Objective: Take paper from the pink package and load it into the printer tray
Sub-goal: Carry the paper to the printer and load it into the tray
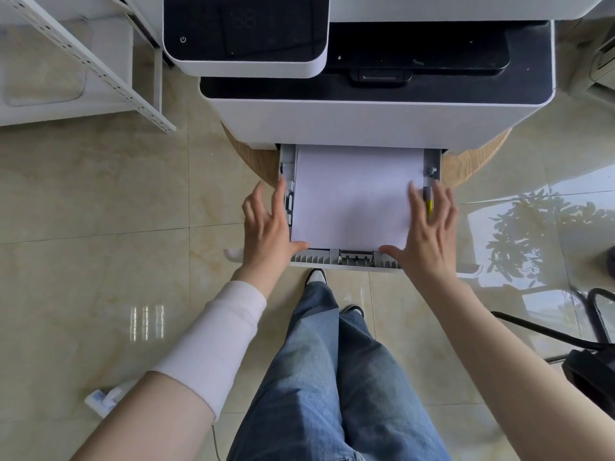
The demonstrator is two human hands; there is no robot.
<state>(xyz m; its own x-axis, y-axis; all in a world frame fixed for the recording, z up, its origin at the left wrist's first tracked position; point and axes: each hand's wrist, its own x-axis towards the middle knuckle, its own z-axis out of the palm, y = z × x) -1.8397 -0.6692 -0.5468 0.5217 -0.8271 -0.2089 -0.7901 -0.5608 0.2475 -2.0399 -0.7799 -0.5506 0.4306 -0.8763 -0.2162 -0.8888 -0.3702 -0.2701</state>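
Flanking flat white paper (349, 194), spread hands (266, 224).

signs: power symbol | on: printer control panel (244, 31) | other text: none legible

I see a metal shelf (100, 61) at far left, a wooden stand (256, 158) on glossy tiles (100, 261), and a black chair (592, 354) at right.

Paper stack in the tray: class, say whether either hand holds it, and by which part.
The left hand and right hand bracket the paper stack at its near corners, thumbs on the front edge. No closed grip shows; it lies in the tray.
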